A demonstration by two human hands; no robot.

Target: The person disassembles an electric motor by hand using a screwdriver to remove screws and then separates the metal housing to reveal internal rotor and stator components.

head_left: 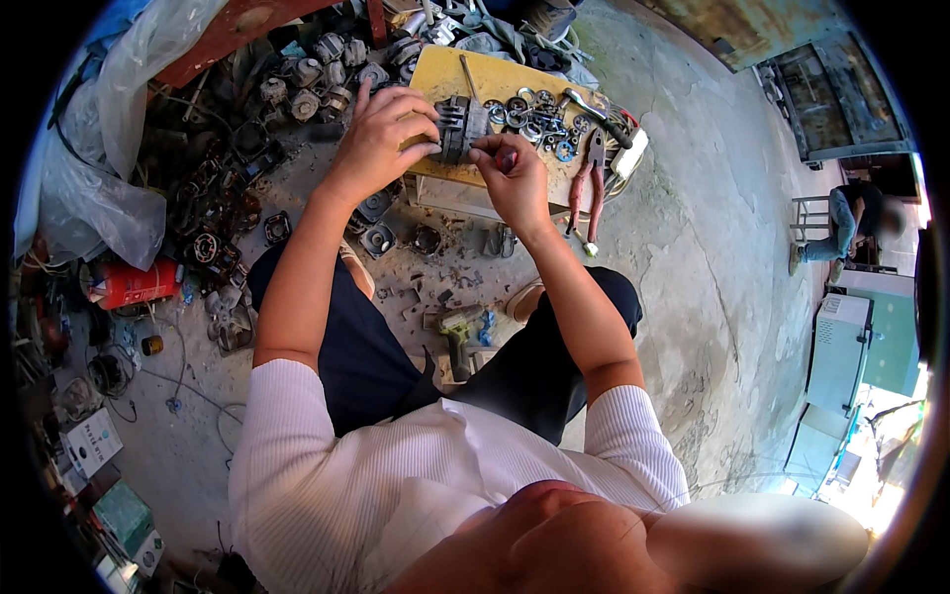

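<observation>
Over table: left hand, fingers apart, likely steadying motor; right hand, I judge, clamped on red handle.

On the table is a motor — the left hand is at its left side, the right hand, holding a red handle, at its right.

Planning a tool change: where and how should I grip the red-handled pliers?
Probably by the red handles of the pliers, coming from the person's side: the handles spread apart and point that way, while the metal jaws point away.
</observation>
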